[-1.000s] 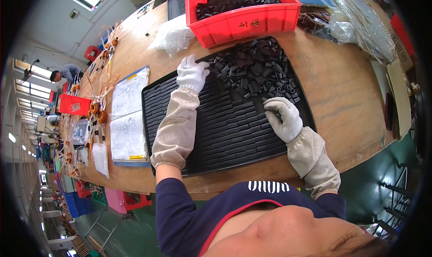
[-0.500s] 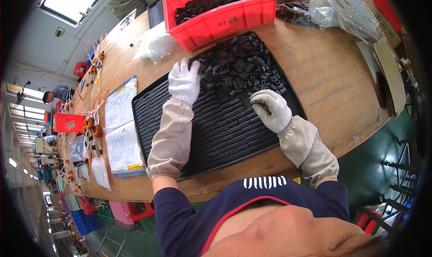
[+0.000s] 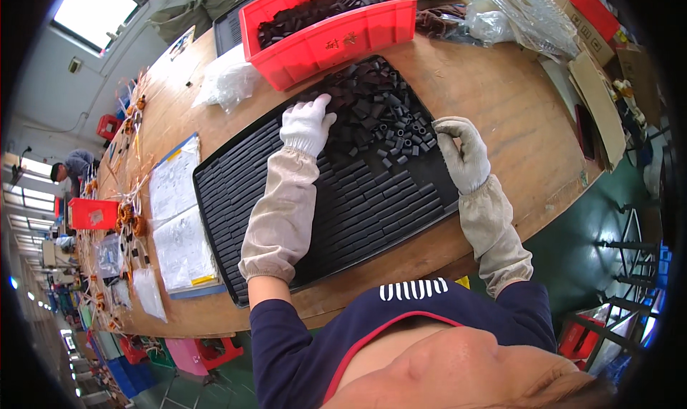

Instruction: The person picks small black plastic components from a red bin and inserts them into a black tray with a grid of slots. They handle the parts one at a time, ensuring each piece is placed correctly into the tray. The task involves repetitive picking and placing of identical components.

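A black tray lies before me, holding short black tubes. Neat tube rows fill its left and near parts, while a loose heap of tubes lies toward the far right. My left hand, in a white knit glove, is over the tray at the heap's left edge. Its fingers are bent a little, with the thumb apart, and nothing shows in it. At the tray's right rim is my right hand, also gloved, fingers curled in and tips close together. Whatever it may hold there is hidden.
A red bin of black pieces stands just behind the tray. Left of the tray lie paper sheets and a clear plastic bag. More plastic wrap and cardboard sit at the right. Wired coils line the left table edge.
My right hand has moved from above the tray's inside outward to its right rim. The left hand has drawn slightly nearer, its fingers less spread. The view has shifted a little.
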